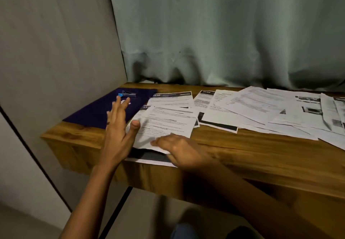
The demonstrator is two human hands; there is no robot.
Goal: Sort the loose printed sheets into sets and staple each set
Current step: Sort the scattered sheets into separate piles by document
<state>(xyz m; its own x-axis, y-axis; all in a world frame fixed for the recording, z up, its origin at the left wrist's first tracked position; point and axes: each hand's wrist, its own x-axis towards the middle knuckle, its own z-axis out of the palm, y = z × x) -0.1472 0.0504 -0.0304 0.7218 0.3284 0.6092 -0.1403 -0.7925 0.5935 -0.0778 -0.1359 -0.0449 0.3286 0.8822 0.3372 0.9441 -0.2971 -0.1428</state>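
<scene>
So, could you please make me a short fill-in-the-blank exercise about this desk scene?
The ____ lies on the dark blue mat.
The left hand, open near it, holds ____.
The sheets under the right hand lie on a ____ table.
Behind the table hangs a pale green ____.
Missing words: stapler; nothing; wooden; curtain.

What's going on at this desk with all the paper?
A person is sorting printed sheets at a wooden desk. Their right hand rests on a small pile of sheets at the desk's front edge. The left hand, fingers straight and holding nothing, stretches toward a blue-tipped stapler lying on a dark blue mat at the far left. More loose sheets lie overlapping across the right side, not yet gathered.
</scene>
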